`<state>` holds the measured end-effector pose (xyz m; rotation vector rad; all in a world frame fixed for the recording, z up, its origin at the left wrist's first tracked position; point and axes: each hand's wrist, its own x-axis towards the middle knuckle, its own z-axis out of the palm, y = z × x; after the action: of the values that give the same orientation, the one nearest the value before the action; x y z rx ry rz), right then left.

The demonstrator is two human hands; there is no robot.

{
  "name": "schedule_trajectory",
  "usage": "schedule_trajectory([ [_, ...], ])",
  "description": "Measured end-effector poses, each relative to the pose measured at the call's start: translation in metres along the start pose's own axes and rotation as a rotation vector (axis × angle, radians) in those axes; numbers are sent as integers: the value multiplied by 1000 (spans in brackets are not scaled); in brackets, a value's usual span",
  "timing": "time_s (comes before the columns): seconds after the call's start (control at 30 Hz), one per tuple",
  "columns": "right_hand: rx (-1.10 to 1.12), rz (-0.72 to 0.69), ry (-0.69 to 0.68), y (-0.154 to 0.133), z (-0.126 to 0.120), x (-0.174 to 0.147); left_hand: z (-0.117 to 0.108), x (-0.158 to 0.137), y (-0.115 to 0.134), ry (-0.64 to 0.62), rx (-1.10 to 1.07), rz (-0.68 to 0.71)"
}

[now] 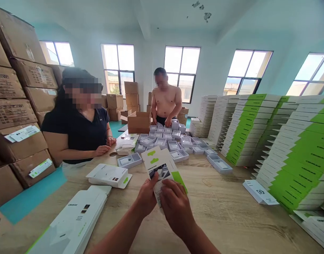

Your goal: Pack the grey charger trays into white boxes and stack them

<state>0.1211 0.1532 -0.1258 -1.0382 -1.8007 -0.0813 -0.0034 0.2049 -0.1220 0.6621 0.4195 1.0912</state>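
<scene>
evidently light card, both hands on it

your printed carton (165,157) is up in front of you, over the near part of the wooden table (217,218), tilted with its upper end leaning left. left hand (147,197): gripping the left side, thumb pressed on the printed face. right hand (175,203): fingers bent over the lower right, hold narrow; what the fingertips pinch, cannot tell, they hide the lower end.

handling, by judgement: thin coated card, light, fairly stiff along the folds, soft at flaps and corners. the smooth face may slip a little under dry fingers, and would crease or scuff if squeezed. whether anything sits inside, cannot tell; if so, expect more weight low down.

best hold: the long side edges, near the folds, thumb flat. spare the middle of the face and the panel with green marks, which likely flexes. white trays (130,160) lie just beyond; a white box (109,174) lies to your left.
</scene>
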Motion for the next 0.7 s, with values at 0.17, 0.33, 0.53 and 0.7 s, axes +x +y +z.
schedule_trajectory([
  [0.17, 59, 487, 148, 31, -10, 5, -5, 6, -6, 14, -4, -80],
  [0.33, 447, 737, 128, 36, -16, 8, -2, 3, -5, -70, -68, -156],
  [0.53, 824, 843, 167, 27, -5, 6, -7, -4, 5, -369, -207, -244],
  [0.7, 510, 743, 91, 19, -3, 2, -7, -7, 9, -464, -201, -219],
])
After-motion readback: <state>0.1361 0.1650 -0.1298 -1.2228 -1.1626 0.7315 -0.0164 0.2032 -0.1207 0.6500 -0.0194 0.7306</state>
